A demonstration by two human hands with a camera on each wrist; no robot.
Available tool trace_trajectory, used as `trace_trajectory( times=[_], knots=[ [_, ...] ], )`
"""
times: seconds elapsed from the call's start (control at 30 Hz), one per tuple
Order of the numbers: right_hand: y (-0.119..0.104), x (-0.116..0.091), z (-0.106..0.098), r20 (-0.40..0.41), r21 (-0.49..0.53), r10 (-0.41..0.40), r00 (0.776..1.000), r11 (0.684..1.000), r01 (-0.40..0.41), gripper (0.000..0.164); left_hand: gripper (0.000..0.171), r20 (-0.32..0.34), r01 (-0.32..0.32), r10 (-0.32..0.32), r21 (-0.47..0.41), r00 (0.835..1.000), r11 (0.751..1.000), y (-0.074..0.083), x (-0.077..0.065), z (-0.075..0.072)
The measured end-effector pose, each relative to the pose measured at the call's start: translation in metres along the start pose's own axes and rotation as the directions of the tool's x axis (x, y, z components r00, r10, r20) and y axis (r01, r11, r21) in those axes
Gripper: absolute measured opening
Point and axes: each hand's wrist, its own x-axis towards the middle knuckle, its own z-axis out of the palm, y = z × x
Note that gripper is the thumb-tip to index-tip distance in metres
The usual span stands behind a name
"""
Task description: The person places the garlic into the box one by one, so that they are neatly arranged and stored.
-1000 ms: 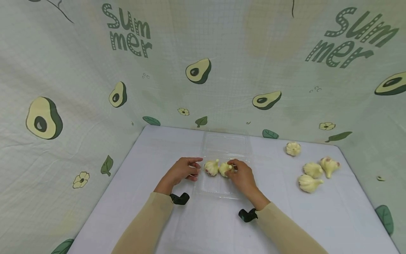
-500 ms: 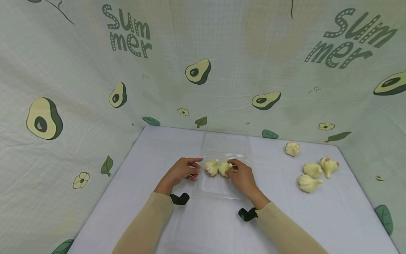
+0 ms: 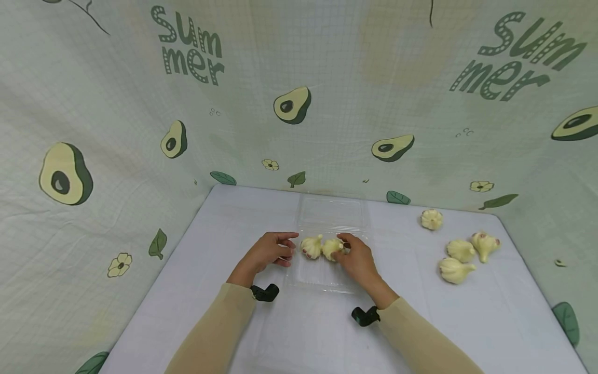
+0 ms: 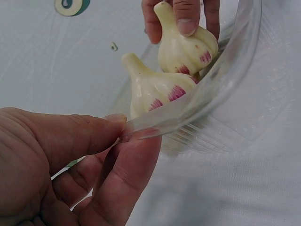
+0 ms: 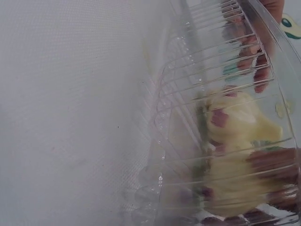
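Clear plastic open-lidded container on the white worktop in head view; four loose cream garlic bulbs toward three o'clock. In left wrist view, pinched at its edge by left fingers; inside, toward one o'clock, two purple-streaked cream garlic heads, the farther gripped by right fingers. In right wrist view, both heads toward four.

Lies open on the table as a clear plastic clamshell, holding two purple-streaked cream garlic bulbs side by side.

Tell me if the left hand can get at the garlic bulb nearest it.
Likely yes: only the clear tray rim, pinched in the left hand, stands between it and that garlic bulb; it should let go first.
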Motion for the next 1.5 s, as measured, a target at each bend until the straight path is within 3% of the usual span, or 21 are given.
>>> trace_trajectory(
  times=[0.57,0.87,1.5],
  knots=[
    [-0.0010,0.0001,0.0018,-0.009,-0.006,-0.010,1.000,1.000,0.009,0.040,0.058,-0.018,0.005,-0.004,0.025,1.000,1.000,0.0025,-0.0001,-0.0002],
    [-0.0012,0.0007,0.0008,-0.028,-0.017,-0.015,0.999,1.000,0.014,0.044,0.057,-0.018,0.005,-0.004,0.034,1.000,0.999,0.0032,-0.0008,-0.0001],
    [-0.0016,-0.0014,-0.0013,0.025,0.024,0.027,0.999,0.999,-0.028,0.062,0.058,-0.015,0.000,0.000,0.020,1.000,1.000,-0.0003,0.0004,0.0008]
  ],
)
